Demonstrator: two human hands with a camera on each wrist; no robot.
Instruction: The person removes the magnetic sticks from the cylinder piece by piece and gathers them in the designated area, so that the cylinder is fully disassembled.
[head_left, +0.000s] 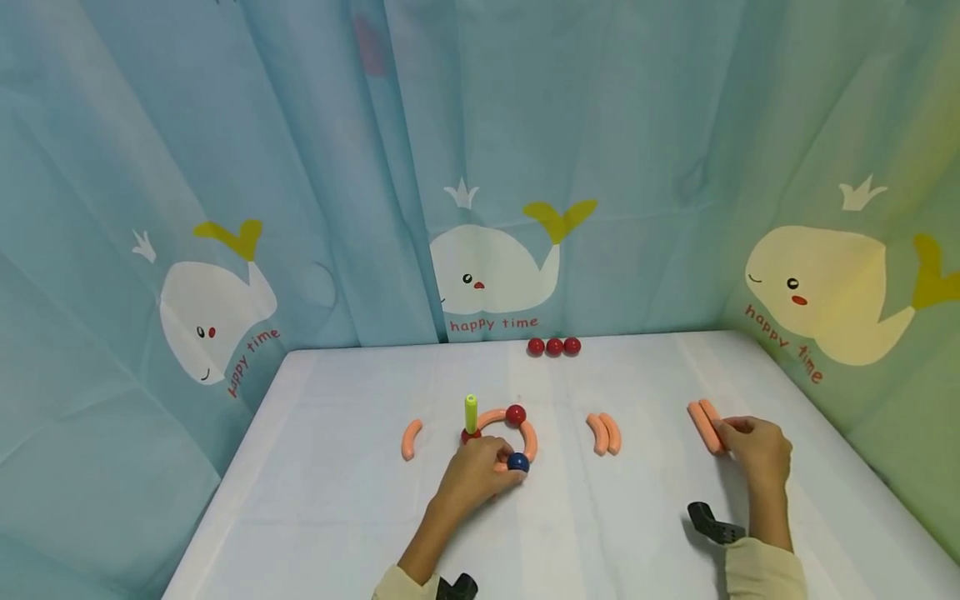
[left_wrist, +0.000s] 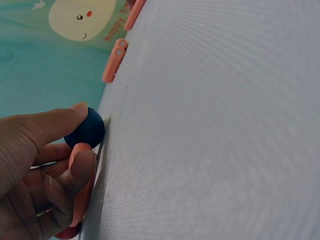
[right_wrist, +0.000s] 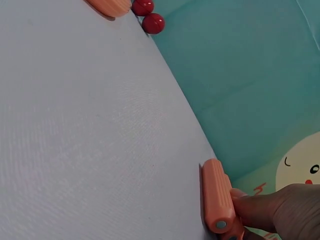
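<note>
Left hand curled at the near side of a ring of curved salmon-coloured rods and glossy balls lying on a white cloth-covered table; right hand pinching one of two straight salmon-coloured rods lying side by side at right. Left wrist view: thumb on a glossy dark-blue ball, fingers bent round a curved rod, a grip largely hidden in the head view. Right wrist view: lengthwise ribs and a grey end disc on the straight rods. Head view only: a yellow-green cylindrical rod standing upright on a red ball of the ring. A single curved salmon-coloured rod lies left of the ring; a nested curved pair lies right, with broad white surface between it and the straight rods. Three shiny red balls line the far edge, just before a creased, whale-printed blue-green curtain.
</note>
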